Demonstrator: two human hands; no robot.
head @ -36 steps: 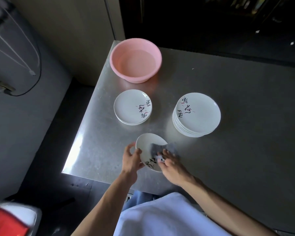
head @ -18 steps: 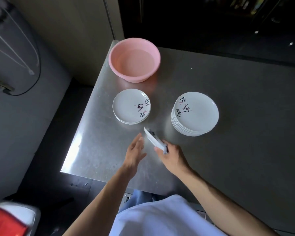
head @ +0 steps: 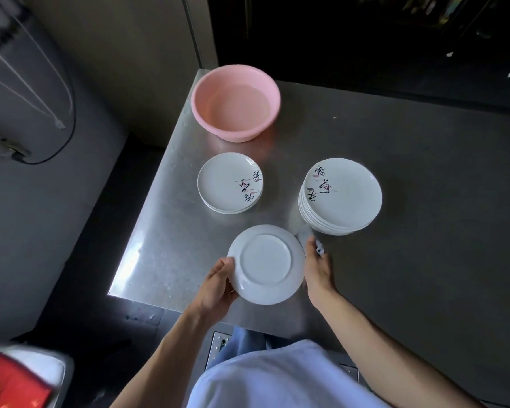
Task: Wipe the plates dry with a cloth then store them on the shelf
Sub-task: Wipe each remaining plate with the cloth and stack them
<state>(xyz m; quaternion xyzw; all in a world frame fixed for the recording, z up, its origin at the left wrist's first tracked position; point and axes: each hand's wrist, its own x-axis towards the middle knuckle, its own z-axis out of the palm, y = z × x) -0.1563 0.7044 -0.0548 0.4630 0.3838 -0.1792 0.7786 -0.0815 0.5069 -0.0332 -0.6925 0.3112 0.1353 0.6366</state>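
I hold the white round ceramic plate underside up over the near edge of the brushed steel table, so that its back and foot ring face me, ready for wiping. My left hand curls round the left rim to steady it. My right hand lies against the right rim with the small grey cloth bunched in its fingers, though blur hides how tightly. Beyond sit a short stack of painted plates, a taller stack, and a pink plastic basin.
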